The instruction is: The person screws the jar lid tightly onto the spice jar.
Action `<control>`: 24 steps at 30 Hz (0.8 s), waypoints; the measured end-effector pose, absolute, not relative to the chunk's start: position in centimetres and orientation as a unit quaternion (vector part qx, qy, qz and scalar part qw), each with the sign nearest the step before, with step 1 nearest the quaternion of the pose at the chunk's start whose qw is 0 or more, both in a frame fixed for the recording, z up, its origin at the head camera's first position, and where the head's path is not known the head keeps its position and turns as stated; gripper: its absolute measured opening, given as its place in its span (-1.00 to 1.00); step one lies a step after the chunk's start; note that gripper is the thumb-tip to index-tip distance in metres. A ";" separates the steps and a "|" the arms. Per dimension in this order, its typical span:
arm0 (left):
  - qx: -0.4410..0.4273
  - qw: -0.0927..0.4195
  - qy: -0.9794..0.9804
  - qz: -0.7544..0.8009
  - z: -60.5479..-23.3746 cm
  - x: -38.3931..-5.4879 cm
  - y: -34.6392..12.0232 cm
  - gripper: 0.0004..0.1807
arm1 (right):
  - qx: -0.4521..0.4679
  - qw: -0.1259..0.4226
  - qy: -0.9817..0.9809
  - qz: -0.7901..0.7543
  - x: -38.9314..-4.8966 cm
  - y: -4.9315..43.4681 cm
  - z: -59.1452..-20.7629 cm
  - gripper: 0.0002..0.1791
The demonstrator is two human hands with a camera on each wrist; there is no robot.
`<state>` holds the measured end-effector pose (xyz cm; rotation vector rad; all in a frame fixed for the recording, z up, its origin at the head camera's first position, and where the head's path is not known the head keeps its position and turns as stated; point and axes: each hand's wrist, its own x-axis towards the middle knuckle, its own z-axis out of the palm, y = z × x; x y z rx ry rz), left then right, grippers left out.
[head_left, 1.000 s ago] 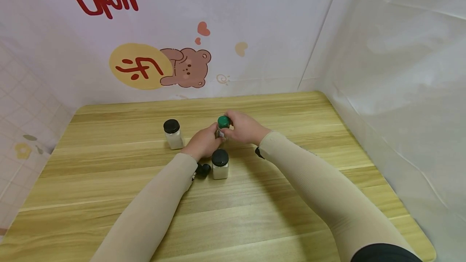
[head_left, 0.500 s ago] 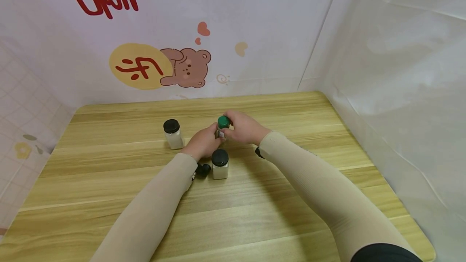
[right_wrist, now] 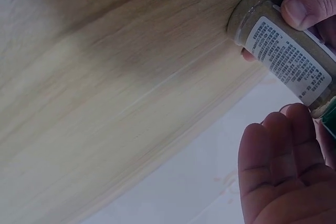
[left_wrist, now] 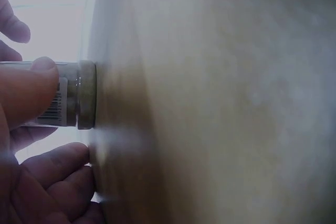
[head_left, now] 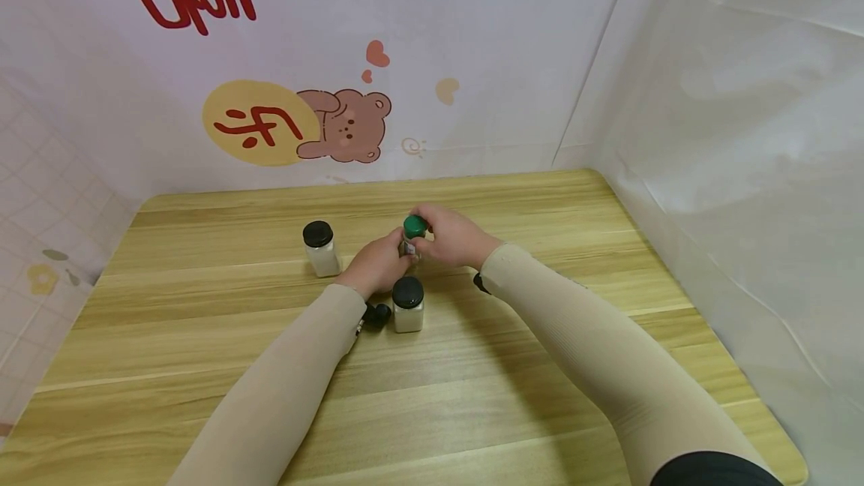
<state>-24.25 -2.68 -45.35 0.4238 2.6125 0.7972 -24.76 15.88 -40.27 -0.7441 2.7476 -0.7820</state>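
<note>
A small clear spice bottle [right_wrist: 289, 61] with a white printed label stands near the middle of the table, its contents brownish. Its green cap [head_left: 415, 226] is on top. My left hand [head_left: 373, 267] grips the body low down, thumb [left_wrist: 31, 90] across the side beside a barcode. From the right, my right hand [head_left: 455, 237] pinches the green cap between thumb and fingers. In the right wrist view the other fingers [right_wrist: 281, 145] of that hand lie beside the cap end, which is partly cut off by the frame.
One square jar with a black lid [head_left: 318, 234] and whitish contents stands left of my left hand. A similar jar [head_left: 408, 313] is nearer, beside the left wrist's black camera [head_left: 376, 315]. The wooden table [head_left: 202, 306] ends at a printed white backdrop [head_left: 506, 58].
My right hand's fingers have shifted very slightly around the green cap. The left hand, the bottle and both black-lidded jars look unmoved.
</note>
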 end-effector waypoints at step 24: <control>0.160 0.176 0.928 0.288 -45.7 -24.2 -2.8 -0.53 | -0.235 0.090 0.934 -0.252 -24.9 15.9 -40.6 -0.49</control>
